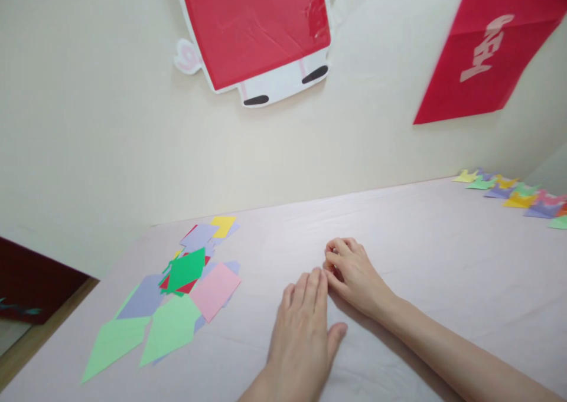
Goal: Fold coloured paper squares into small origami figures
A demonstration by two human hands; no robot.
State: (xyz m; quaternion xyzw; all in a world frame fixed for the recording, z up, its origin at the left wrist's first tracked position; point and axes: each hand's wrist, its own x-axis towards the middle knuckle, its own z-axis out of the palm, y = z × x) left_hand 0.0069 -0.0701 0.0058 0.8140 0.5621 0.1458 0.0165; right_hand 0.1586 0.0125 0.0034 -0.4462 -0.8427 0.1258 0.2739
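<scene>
My left hand (pixel 305 322) lies flat near the middle of the pale cloth surface (pixel 398 231), fingers stretched out and thumb apart. Its fingertips meet the fingers of my right hand (pixel 354 272). That right hand is curled, thumb and fingers drawn together in a pinch; whatever is between them is hidden. To the left lie loose squares of coloured paper, overlapping: a dark green sheet (pixel 186 271) on top of red ones, a pink sheet (pixel 216 291), light green sheets (pixel 170 328), purple ones (pixel 142 298) and a yellow one (pixel 224 226).
Small folded paper figures (pixel 520 200) in several colours stand in rows at the far right. Behind the surface rises a pale wall (pixel 287 154) with a red-and-white cutout (pixel 261 30) and a red paper banner (pixel 482 54). The surface's left edge drops toward the floor (pixel 44 343).
</scene>
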